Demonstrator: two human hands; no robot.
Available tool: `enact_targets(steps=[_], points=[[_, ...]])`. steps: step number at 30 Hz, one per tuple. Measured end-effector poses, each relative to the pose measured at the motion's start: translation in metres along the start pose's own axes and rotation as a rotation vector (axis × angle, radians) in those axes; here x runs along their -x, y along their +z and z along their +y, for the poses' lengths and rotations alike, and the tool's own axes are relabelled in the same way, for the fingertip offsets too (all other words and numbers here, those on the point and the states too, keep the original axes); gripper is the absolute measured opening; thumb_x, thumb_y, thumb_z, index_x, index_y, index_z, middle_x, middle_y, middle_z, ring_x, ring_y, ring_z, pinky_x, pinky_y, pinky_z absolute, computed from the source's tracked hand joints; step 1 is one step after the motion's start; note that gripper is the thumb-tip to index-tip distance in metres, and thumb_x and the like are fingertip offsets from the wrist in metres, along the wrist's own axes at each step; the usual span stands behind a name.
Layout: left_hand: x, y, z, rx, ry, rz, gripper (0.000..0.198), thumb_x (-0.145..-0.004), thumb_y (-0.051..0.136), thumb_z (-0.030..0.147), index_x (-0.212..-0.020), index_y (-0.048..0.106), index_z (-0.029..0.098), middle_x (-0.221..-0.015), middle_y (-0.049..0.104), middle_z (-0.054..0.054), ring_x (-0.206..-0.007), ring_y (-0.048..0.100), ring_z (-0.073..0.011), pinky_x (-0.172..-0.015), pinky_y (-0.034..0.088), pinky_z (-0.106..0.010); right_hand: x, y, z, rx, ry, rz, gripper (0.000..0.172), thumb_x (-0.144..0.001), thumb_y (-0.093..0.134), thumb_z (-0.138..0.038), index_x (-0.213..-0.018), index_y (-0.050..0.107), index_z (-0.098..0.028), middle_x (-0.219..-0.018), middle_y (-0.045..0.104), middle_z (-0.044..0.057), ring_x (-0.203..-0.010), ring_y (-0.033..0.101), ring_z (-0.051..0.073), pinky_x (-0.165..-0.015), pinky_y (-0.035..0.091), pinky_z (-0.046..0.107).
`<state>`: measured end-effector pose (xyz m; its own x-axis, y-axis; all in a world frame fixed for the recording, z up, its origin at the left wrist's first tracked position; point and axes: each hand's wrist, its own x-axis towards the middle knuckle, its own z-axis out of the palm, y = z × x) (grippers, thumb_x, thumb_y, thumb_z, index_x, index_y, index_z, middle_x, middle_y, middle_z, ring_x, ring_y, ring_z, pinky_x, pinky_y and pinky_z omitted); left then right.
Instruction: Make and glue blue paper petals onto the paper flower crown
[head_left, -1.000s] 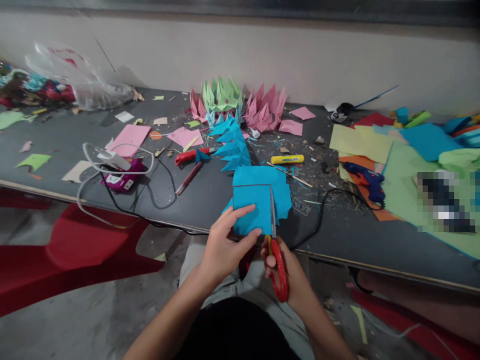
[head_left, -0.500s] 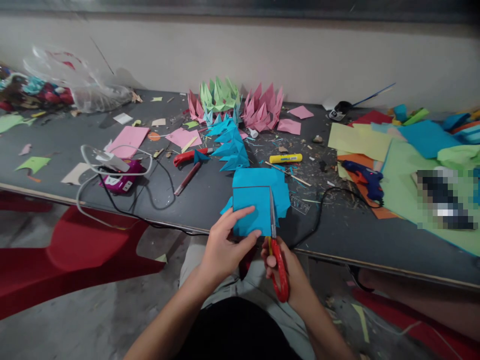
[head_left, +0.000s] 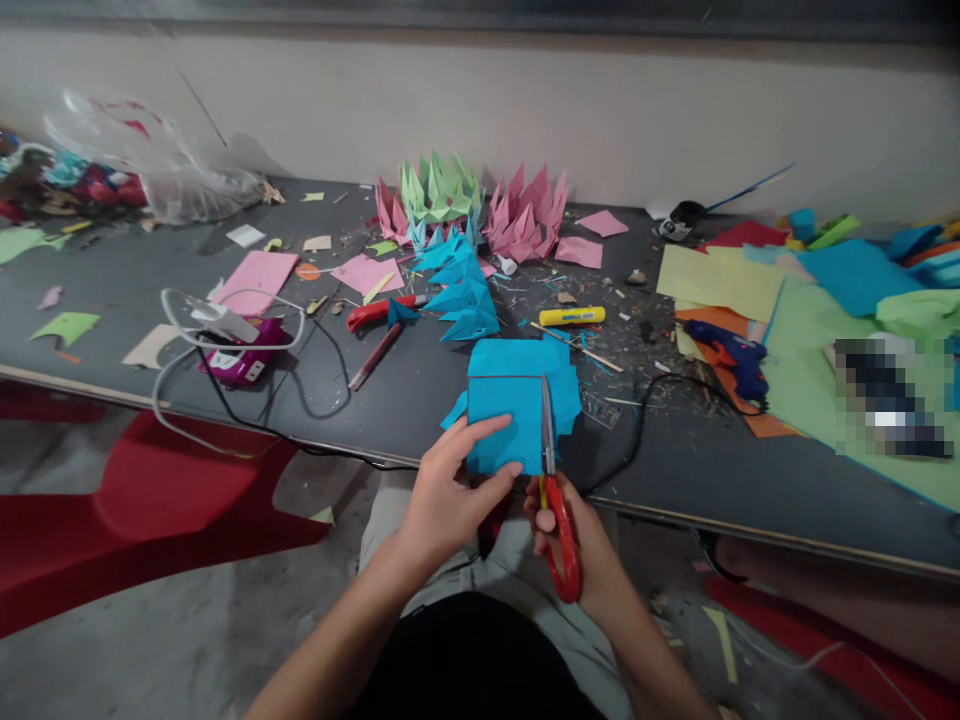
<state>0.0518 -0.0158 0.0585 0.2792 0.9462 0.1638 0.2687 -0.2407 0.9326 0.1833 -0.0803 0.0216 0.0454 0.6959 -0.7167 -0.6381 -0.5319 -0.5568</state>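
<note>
The person's left hand (head_left: pixel 450 490) pinches a blue paper square (head_left: pixel 502 420) at its lower left corner, thumb on top and fingers curled under it. The square is held just above the near edge of the dark table (head_left: pixel 112 290), partly covering a loose stack of blue sheets (head_left: pixel 525 355) that lies on the tabletop. A thin dark line runs along the square's top edge.

The right hand (head_left: pixel 581 540) is closed through the red handles of a pair of scissors (head_left: pixel 559 530). The blades point away from the body and run up the right side of the square, close together, with the paper at them.

Beyond the stack lie a row of folded blue paper points (head_left: pixel 465 290), then green folded points (head_left: pixel 439 188) and pink folded points (head_left: pixel 529 215) near the wall. A yellow glue stick (head_left: pixel 574 317) lies to the right of the blue points; its label is too small to read. A red utility knife (head_left: pixel 379 312) lies to their left, and a blue hot glue gun (head_left: pixel 731 355) rests on coloured sheets further right. Paper scraps litter the surface. A magenta device (head_left: pixel 240 360) with a white cable sits towards the left, and its label cannot be read
</note>
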Motion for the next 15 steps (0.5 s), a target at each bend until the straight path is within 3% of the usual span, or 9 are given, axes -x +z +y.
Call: enact_targets(steps=[6, 11, 15], points=[[-0.002, -0.004, 0.000, 0.036, -0.056, 0.034, 0.031, -0.073, 0.065, 0.023, -0.104, 0.064, 0.022, -0.102, 0.062, -0.007, -0.080, 0.060, -0.0153, -0.052, 0.049, -0.019, 0.003, -0.003, -0.003, -0.001, -0.006, 0.069, 0.038, -0.068, 0.061, -0.055, -0.070, 0.058, -0.017, -0.044, 0.051, -0.005, -0.036, 0.043, 0.007, -0.035, 0.034, 0.017], [-0.008, -0.008, 0.002, 0.102, -0.076, 0.113, 0.024, -0.072, 0.065, 0.022, -0.095, 0.067, 0.019, -0.101, 0.062, -0.007, -0.064, 0.057, -0.0090, -0.047, 0.046, -0.017, 0.005, -0.007, -0.005, 0.003, 0.015, 0.121, 0.031, -0.069, 0.062, -0.049, -0.070, 0.057, -0.018, -0.043, 0.049, -0.007, -0.037, 0.044, 0.007, -0.035, 0.034, 0.015], [-0.013, -0.013, 0.002, 0.125, -0.079, 0.161, 0.017, -0.075, 0.060, 0.021, -0.089, 0.070, 0.017, -0.081, 0.062, -0.003, -0.051, 0.050, -0.0054, -0.043, 0.041, -0.016, 0.007, -0.012, -0.002, 0.027, 0.012, 0.093, 0.033, -0.067, 0.063, -0.050, -0.069, 0.057, -0.017, -0.044, 0.048, -0.006, -0.037, 0.043, 0.006, -0.036, 0.034, 0.016]])
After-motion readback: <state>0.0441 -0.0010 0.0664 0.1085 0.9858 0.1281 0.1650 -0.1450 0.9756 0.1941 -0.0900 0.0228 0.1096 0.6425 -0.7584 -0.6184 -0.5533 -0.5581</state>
